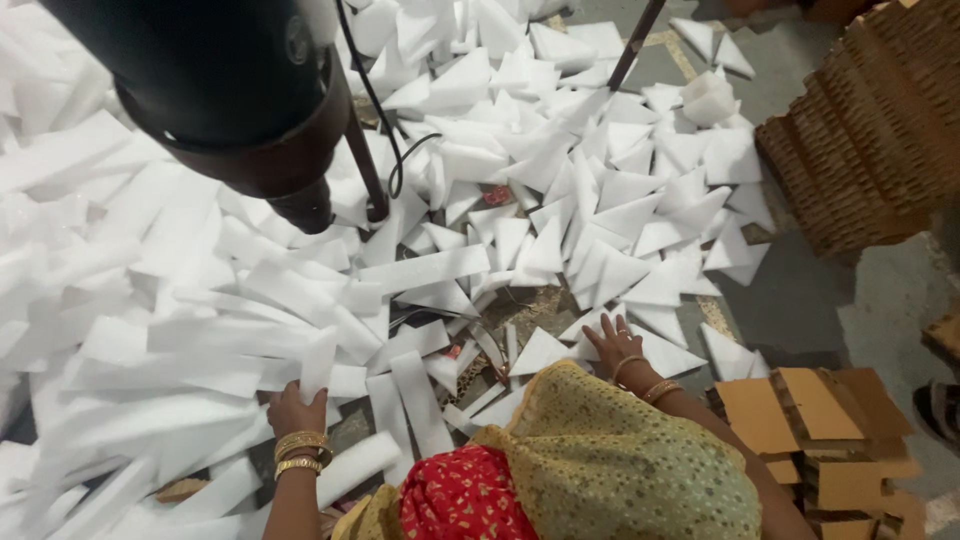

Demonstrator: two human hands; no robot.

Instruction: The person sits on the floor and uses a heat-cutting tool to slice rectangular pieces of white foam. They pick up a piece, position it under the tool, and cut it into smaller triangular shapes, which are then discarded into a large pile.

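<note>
- The person's left hand is closed around the lower end of a long white foam strip, which rises from the fist towards 12 o'clock; gold bangles ring the wrist.
- The right hand lies flat with fingers spread and holds nothing; it presses on a white triangular foam piece in the heap.
- White foam strips cover the floor from 9 to 11 o'clock of the hands; white foam triangles spread from 12 to 2 o'clock.
- A stack of brown corrugated cardboard pieces sits at 3 o'clock of the right hand, close to the forearm.
- A taller ridged brown cardboard pile stands at 2 o'clock, well apart.
- A dark round machine head hangs at 11 o'clock above the strips.
</note>
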